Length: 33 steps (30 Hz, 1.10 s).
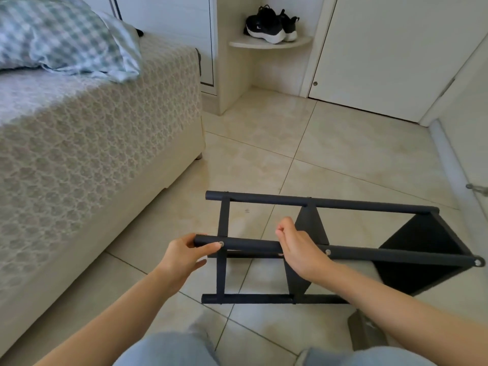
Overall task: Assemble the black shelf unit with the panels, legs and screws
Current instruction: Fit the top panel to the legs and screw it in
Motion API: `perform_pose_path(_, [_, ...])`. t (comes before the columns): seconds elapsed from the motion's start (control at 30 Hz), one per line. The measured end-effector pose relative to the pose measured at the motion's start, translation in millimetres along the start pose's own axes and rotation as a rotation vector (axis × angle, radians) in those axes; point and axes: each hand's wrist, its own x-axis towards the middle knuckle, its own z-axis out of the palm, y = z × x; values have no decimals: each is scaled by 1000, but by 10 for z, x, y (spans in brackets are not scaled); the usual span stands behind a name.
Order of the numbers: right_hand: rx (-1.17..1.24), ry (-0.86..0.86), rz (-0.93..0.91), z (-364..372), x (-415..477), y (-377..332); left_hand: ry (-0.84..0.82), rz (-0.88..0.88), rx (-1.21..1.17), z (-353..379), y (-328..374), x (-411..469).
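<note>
The floor (343, 154) here is glossy beige tile with thin dark grout lines. The black shelf unit (422, 247) lies on its side on it, in the open stretch beside the bed, its lowest leg (250, 299) down along the tiles. A blurred grey object (364, 331) sits on the floor just in front of the unit; I cannot tell what it is. The bed (105, 154) stands on the floor to the left under a pale patterned cover, with a checked pillow (52, 35) lying at its far end. In the far corner a small rounded corner shelf (264, 44) carries a pair of black sneakers (266, 25) with white soles, side by side.
</note>
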Motion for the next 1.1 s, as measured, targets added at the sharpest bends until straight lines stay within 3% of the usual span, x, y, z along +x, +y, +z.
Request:
perform_pose_path(0.23, [2,13,27,125,-12,222,-89,156,354,9,-116,159])
perform_pose_path(0.4, [-13,-40,-7,69,-13,190,-201,319,792,-12,51,206])
perform_pose_path(0.6, [25,10,-204,-77,356,6,-310,384,1250,61,258,241])
perform_pose_path(0.8, [-62,116,-353,-24,894,-245,-382,393,1276,64,278,222])
perform_pose_path(1.1, [-70,61,-407,213,1459,-476,-427,430,1314,44,266,280])
